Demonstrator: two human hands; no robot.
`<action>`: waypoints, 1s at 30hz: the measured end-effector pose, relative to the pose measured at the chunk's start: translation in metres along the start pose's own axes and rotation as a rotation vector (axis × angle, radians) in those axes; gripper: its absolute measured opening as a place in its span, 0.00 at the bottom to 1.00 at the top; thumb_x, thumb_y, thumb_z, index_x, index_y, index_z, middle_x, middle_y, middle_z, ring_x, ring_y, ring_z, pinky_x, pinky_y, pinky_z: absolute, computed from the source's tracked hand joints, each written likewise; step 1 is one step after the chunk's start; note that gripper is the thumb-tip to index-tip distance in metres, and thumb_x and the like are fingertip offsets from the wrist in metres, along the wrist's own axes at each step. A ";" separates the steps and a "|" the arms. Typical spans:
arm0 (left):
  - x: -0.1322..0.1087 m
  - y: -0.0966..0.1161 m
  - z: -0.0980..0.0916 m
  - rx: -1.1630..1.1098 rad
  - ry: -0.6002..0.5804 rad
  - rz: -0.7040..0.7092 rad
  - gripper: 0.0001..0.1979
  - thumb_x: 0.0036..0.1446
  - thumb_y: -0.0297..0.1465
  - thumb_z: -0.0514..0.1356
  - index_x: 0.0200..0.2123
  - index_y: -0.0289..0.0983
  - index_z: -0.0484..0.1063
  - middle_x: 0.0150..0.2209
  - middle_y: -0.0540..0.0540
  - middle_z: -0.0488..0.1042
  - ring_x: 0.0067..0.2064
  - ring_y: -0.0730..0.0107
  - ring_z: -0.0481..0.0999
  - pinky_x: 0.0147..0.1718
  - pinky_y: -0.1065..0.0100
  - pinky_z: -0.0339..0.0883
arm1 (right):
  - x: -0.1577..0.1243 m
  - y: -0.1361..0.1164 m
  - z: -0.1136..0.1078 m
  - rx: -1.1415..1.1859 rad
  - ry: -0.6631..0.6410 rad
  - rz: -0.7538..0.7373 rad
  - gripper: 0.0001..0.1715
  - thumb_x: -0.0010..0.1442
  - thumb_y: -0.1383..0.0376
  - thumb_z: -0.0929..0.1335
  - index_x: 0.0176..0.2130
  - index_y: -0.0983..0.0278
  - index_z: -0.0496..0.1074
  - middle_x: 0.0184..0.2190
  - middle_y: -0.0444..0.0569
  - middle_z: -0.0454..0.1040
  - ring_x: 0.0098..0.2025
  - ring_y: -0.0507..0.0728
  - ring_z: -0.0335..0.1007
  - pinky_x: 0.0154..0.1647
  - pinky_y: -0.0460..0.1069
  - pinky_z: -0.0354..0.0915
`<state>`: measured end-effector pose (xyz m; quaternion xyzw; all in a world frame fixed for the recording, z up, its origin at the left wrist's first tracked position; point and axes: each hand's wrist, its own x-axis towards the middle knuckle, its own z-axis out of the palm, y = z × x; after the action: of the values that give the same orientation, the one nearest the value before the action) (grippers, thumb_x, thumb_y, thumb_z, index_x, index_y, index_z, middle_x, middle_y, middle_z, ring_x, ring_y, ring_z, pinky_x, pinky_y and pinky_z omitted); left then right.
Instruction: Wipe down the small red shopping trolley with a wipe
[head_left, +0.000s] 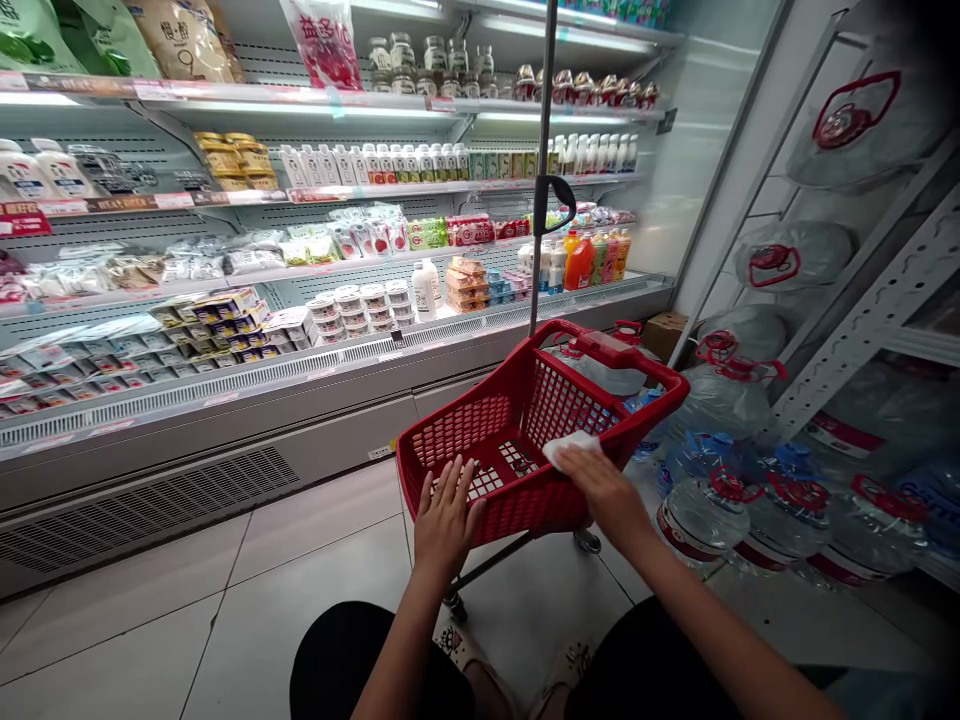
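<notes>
A small red plastic shopping cart [480, 430] on wheels stands on the tiled floor right in front of me. My left hand [448, 515] lies flat against its near wall, fingers stretched out and apart. My right hand [604, 485] presses a white cloth [570, 446] onto the cart's right rim, fingers closed down on it. A grey pole [541, 170] rises from the back of the cart. My knees in dark clothing show at the bottom edge.
A long open chiller [225, 300] with shelves of packaged food, yoghurt pots and bottles runs along the left. Large water jugs [750, 500] lie stacked on the floor under a white metal rack [862, 310] on the right. A cardboard box [664, 330] sits behind the cart.
</notes>
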<state>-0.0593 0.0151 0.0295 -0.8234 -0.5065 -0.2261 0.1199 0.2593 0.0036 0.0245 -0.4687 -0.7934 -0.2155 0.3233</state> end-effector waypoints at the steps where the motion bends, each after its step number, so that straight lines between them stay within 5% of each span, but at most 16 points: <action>1: 0.003 -0.001 0.002 0.004 0.003 -0.005 0.33 0.76 0.42 0.48 0.77 0.48 0.41 0.75 0.48 0.54 0.74 0.58 0.57 0.74 0.47 0.47 | 0.004 -0.012 0.008 0.022 -0.008 -0.026 0.40 0.66 0.79 0.56 0.72 0.60 0.60 0.66 0.49 0.72 0.68 0.56 0.67 0.73 0.60 0.59; 6: 0.017 -0.020 0.012 0.010 -0.001 -0.028 0.31 0.76 0.41 0.48 0.77 0.49 0.45 0.73 0.47 0.59 0.73 0.60 0.61 0.73 0.49 0.50 | 0.023 -0.020 0.018 0.046 -0.055 -0.128 0.42 0.64 0.79 0.58 0.72 0.59 0.59 0.65 0.47 0.73 0.66 0.55 0.69 0.75 0.59 0.56; 15: 0.042 -0.055 0.019 -0.014 -0.083 -0.066 0.28 0.75 0.40 0.47 0.75 0.50 0.52 0.70 0.48 0.66 0.71 0.60 0.64 0.72 0.45 0.49 | -0.004 0.103 -0.071 -0.233 0.002 0.127 0.43 0.65 0.79 0.55 0.74 0.57 0.57 0.68 0.47 0.68 0.70 0.59 0.64 0.76 0.64 0.53; 19: 0.049 -0.020 0.028 -0.015 0.002 -0.105 0.29 0.75 0.35 0.46 0.76 0.47 0.49 0.72 0.46 0.61 0.73 0.57 0.60 0.72 0.43 0.48 | -0.016 0.090 -0.071 -0.227 0.027 0.166 0.44 0.65 0.79 0.55 0.75 0.58 0.54 0.69 0.49 0.67 0.71 0.60 0.61 0.74 0.64 0.57; 25: 0.051 0.061 0.036 -0.119 -0.010 0.164 0.31 0.75 0.35 0.49 0.77 0.47 0.44 0.75 0.52 0.54 0.75 0.64 0.55 0.73 0.52 0.51 | 0.002 0.020 -0.013 -0.089 0.000 -0.010 0.43 0.65 0.79 0.56 0.74 0.59 0.57 0.65 0.50 0.72 0.66 0.57 0.69 0.71 0.59 0.64; 30: 0.045 0.058 0.032 -0.125 -0.028 0.212 0.33 0.75 0.32 0.49 0.77 0.47 0.40 0.76 0.51 0.54 0.76 0.65 0.53 0.73 0.53 0.51 | 0.011 0.036 -0.022 -0.109 -0.063 -0.037 0.41 0.66 0.78 0.56 0.72 0.58 0.59 0.65 0.48 0.72 0.66 0.57 0.69 0.74 0.60 0.57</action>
<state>0.0174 0.0374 0.0262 -0.8812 -0.4032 -0.2319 0.0847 0.2947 0.0127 0.0493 -0.4776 -0.7987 -0.2494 0.2680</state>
